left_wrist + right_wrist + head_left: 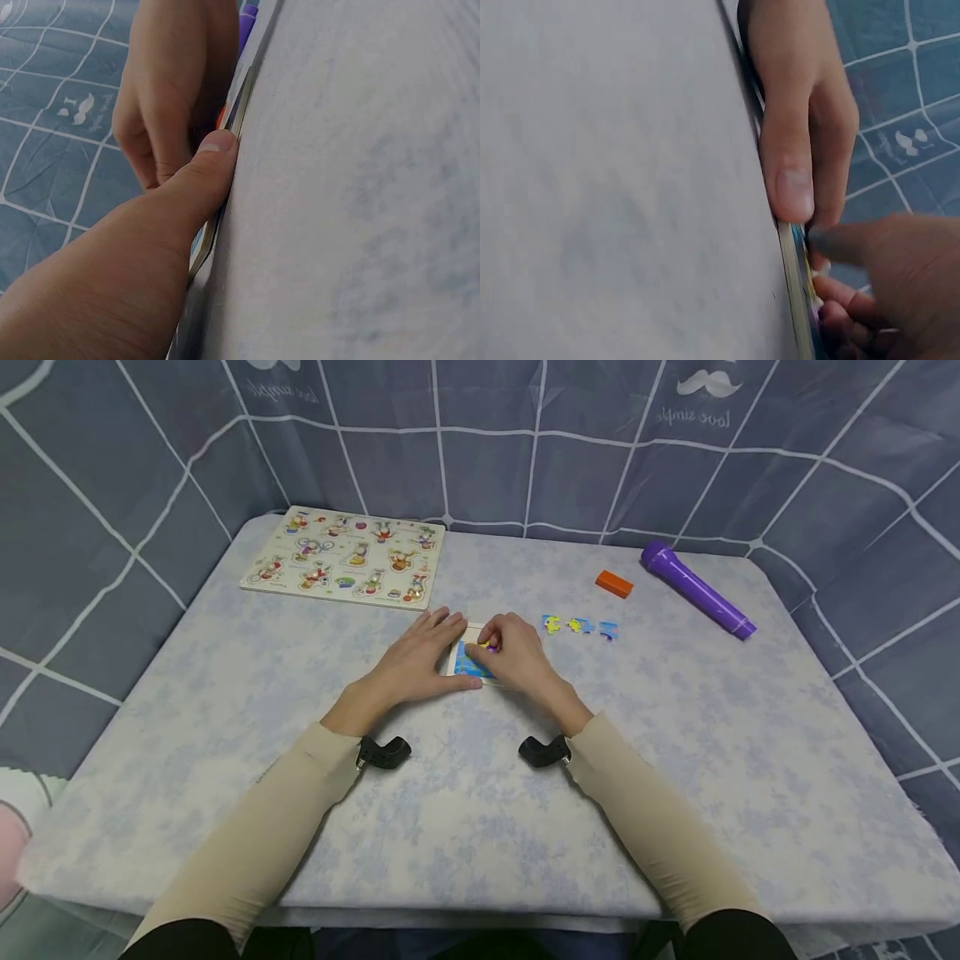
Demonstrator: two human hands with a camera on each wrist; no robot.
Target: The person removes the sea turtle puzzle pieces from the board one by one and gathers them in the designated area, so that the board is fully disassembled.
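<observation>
A small jigsaw puzzle board [467, 670] with a pale rim and a blue picture lies mid-table, partly covered by both hands. My left hand [420, 662] steadies it, the thumb [210, 161] along its near edge and the fingers stretched past its left side. Over the board, my right hand [517, 652] has curled fingers and pinches a yellow-and-purple puzzle piece [491, 647], mostly hidden by the fingers. From the right wrist view the fingertips are down at the board's surface [801, 274]. Several loose puzzle pieces [577, 625] lie to the right of that hand.
A larger wooden puzzle board [345, 560] with cartoon figures lies at the back left. An orange block [614, 583] and a purple microphone-shaped tube [697, 589] lie at the back right. A grey checked curtain [487, 477] hangs round the cloth-covered table [465, 827].
</observation>
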